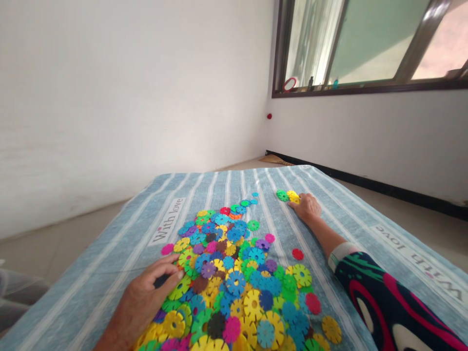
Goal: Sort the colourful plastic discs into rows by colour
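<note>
A spread-out pile of notched plastic flower discs point(236, 282) in many colours covers the middle of the cloth. My left hand point(146, 287) rests at the pile's left edge, fingers bent and thumb apart from them; a dark patch shows in the gap. Just above its fingertips lies a pink disc point(167, 249). Reaching to the far right, my right hand point(307, 207) has its fingers closed on a yellow disc point(293, 196). A green disc point(282, 195) lies beside that one, touching or overlapping it. Parts of the right fingers are hidden behind the hand.
The striped blue cloth point(124, 243) covers the table and bears "With love" print. A single red disc point(298, 254) lies right of the pile. White walls point(146, 87) and a window point(365, 44) stand beyond, with a small round mirror point(290, 85) on the sill.
</note>
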The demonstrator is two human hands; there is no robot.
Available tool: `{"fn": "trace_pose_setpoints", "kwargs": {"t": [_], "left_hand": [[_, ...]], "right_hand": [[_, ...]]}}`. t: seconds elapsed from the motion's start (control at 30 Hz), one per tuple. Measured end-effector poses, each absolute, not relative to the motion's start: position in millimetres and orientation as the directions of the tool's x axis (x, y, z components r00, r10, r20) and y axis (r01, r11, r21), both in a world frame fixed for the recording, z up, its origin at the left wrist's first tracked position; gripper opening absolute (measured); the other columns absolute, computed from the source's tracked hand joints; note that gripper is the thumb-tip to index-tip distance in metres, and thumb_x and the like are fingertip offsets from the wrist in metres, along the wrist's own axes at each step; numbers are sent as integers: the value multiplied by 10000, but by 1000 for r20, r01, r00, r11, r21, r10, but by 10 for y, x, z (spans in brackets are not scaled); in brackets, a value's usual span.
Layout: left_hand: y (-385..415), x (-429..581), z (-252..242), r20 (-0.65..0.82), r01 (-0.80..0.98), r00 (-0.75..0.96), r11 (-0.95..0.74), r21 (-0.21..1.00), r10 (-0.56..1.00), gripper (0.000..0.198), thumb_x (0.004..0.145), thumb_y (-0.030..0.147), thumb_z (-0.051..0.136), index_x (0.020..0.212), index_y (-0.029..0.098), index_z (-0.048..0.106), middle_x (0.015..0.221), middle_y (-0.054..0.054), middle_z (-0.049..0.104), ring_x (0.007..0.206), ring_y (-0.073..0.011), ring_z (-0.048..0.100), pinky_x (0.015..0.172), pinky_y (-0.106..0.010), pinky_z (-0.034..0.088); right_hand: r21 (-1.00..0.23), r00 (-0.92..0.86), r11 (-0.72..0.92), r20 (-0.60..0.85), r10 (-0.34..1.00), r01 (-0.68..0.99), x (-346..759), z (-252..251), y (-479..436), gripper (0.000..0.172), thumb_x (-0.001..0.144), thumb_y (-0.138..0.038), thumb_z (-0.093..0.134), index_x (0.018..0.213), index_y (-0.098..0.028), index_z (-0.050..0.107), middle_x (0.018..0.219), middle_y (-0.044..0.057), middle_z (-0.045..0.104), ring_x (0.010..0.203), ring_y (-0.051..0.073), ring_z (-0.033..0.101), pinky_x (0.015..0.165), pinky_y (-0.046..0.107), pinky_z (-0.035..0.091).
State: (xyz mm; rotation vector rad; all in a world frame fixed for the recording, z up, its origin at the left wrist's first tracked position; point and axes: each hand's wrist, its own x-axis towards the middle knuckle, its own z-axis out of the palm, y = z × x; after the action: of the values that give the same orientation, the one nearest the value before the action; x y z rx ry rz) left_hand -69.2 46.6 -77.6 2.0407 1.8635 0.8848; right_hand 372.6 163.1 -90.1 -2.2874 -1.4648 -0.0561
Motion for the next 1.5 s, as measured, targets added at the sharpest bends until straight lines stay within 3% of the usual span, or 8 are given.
{"fn": "trace_pose_setpoints", "kwargs": {"t": [0.5,1.1,1.5], "left_hand": [[476,-603,-735,239,782,34,-175,598,970,368,668,574,539,701,236,680,1175,-73,690,1127,-301,605,1053,-410,394],[477,-499,-652,252,765,30,-184,617,967,364,597,547,545,681,215,669,1171,-101,692,1149,-320,590,1059,-413,381],[439,-531,-672,286,743,40,-220,632,958,304,615,512,573,647,229,681,1144,-74,710,1105,-310,621,1031,-393,412]], "right_hand": [[-427,300,-133,353,886,894,3903,-1073,1023,435,821,-368,568,1193,-144,587,1173,128,602,1008,245,595,881,356,447],[-519,64,252,514,855,817,3572,-1132,-369,165,796,-295,597,908,-201,673,1084,101,645,977,229,623,876,387,488],[-547,-66,387,515,855,743,3439,-1033,-611,147,825,-298,601,922,-203,656,1051,92,654,973,221,628,874,381,510]]}}
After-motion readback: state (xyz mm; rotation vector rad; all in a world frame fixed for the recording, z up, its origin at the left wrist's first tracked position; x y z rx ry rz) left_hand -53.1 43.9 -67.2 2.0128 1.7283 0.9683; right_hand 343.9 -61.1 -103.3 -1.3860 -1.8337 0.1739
